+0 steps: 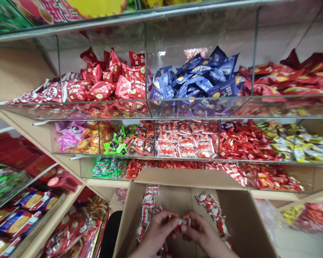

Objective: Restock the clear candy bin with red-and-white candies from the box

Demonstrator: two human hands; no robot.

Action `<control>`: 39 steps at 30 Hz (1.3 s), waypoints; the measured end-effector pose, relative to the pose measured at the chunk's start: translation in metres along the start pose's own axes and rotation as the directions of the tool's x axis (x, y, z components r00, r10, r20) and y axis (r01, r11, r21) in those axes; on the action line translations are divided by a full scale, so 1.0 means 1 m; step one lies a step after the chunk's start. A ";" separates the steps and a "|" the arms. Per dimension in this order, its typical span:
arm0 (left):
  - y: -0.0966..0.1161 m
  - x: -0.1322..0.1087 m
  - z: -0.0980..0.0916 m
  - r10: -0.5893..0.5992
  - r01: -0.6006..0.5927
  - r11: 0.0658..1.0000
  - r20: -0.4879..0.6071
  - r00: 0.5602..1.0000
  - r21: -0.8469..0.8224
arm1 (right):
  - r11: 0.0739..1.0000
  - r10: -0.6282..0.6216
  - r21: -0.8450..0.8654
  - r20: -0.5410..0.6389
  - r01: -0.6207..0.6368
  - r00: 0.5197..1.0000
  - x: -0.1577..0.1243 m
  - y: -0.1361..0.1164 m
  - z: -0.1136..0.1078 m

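Red and shiny, the little packet (182,221) was pinched in my left grip (162,223) and my right grip (197,225) at once, inside the cardboard box (244,218). Its long side seemed to run left to right, so neither grip was nearer.

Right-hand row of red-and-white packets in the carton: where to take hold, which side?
Likely the far-end packet, pinched across its wrapper from above: the carton is open-topped but walled at the sides, and the row's near end runs close to the right forearm.
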State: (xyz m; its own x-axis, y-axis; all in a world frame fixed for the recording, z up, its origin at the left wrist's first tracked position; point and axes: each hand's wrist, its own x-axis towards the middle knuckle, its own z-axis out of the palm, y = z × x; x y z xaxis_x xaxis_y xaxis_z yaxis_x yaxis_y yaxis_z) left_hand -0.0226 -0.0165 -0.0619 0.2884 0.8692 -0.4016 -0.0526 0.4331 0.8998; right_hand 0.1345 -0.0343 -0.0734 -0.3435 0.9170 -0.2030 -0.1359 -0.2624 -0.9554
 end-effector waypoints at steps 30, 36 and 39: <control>0.093 -0.012 0.033 0.209 -0.202 0.975 0.072 0.975 -0.096 | 0.967 -0.256 -0.117 -0.448 0.228 0.856 -0.016 -0.083 0.007; 0.084 -0.013 0.023 0.232 -0.233 0.972 0.058 0.971 0.008 | 0.969 -0.218 -0.196 -0.382 0.152 0.898 -0.016 -0.079 0.003; 0.079 -0.013 0.018 0.237 -0.242 0.968 0.068 0.969 0.068 | 0.968 -0.223 -0.197 -0.393 0.155 0.892 -0.015 -0.074 0.001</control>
State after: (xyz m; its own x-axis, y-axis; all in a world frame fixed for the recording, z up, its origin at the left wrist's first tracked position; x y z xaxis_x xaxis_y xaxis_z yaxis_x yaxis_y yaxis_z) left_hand -0.0128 0.0017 0.0174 0.3324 0.9288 -0.1641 -0.0556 0.1930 0.9796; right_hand 0.1486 -0.0290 0.0009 0.0886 0.9947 -0.0523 -0.0013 -0.0524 -0.9986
